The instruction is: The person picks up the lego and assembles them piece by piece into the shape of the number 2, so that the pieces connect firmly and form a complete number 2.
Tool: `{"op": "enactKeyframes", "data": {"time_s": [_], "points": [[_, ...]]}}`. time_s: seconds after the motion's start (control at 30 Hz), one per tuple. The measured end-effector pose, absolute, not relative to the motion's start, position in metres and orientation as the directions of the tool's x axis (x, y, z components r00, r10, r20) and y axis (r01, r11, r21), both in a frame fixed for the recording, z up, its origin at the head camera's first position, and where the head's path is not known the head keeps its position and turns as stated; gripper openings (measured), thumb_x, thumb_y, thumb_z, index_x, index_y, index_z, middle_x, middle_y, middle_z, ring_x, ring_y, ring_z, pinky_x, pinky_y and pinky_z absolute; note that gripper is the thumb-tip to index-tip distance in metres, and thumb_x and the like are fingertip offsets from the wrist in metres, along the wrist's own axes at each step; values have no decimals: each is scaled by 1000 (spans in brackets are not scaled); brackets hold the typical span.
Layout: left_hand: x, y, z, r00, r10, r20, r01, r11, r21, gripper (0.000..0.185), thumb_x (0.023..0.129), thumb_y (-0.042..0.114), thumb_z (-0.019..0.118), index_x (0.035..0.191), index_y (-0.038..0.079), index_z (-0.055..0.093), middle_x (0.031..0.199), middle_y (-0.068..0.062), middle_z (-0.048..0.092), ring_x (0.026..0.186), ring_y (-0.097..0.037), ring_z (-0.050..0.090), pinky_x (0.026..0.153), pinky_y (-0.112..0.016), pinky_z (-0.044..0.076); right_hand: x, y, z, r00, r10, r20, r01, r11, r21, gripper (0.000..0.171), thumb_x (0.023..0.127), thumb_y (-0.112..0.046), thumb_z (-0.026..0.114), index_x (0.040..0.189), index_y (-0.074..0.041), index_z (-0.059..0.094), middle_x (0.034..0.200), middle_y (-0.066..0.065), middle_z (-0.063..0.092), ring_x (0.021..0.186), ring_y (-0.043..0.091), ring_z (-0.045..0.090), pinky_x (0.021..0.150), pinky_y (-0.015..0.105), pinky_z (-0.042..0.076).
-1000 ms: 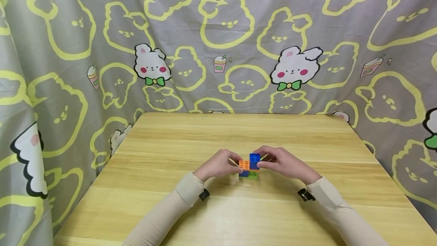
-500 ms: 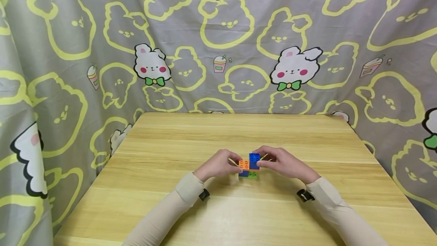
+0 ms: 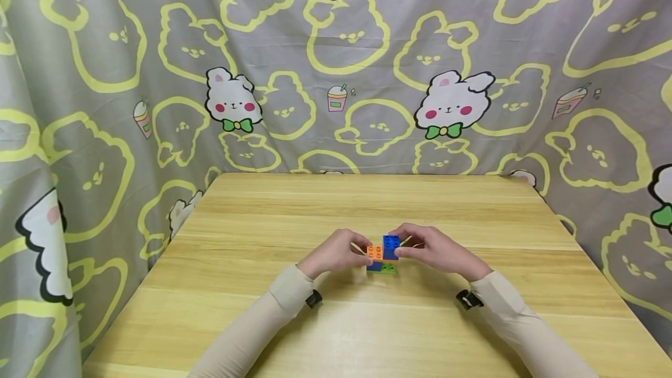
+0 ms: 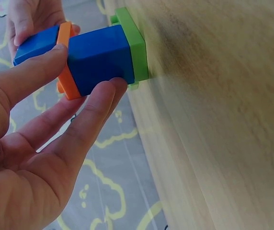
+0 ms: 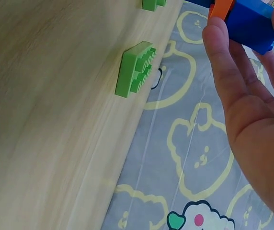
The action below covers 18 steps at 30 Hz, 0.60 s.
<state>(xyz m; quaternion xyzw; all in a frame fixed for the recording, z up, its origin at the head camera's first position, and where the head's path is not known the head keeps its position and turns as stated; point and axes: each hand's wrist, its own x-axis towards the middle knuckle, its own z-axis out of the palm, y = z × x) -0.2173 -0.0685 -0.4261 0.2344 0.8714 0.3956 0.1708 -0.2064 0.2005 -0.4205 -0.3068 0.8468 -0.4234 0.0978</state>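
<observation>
A small stack of toy building blocks stands on the table between both hands. At its bottom lies a thin green block (image 4: 134,45), which carries a lower blue block (image 4: 101,55). Above that sits a thin orange block (image 3: 374,252), jutting out to the right over the green one. An upper blue block (image 3: 391,247) is on the orange block's right half. My left hand (image 3: 340,251) pinches the stack at the orange and lower blue blocks between thumb and fingers. With thumb and fingers, my right hand (image 3: 434,252) grips the upper blue block.
A separate thin green block (image 5: 136,69) with studs lies on the table beyond the right hand, mostly hidden in the head view. The wooden table (image 3: 336,331) ends at a patterned curtain (image 3: 294,45) behind and at both sides.
</observation>
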Motion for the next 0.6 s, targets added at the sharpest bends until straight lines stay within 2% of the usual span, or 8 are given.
{"op": "enactKeyframes", "data": {"time_s": [0.6], "points": [[-219, -69, -426, -830, 543, -124, 262, 577, 773, 30, 90, 18, 80, 117, 6, 75, 110, -4, 75, 93, -13, 72, 79, -28, 59, -207, 200, -421, -797, -598, 85, -431, 464, -774, 31, 100, -37, 66, 128, -23, 64, 110, -1, 71, 96, 16, 70, 85, 30, 58]]}}
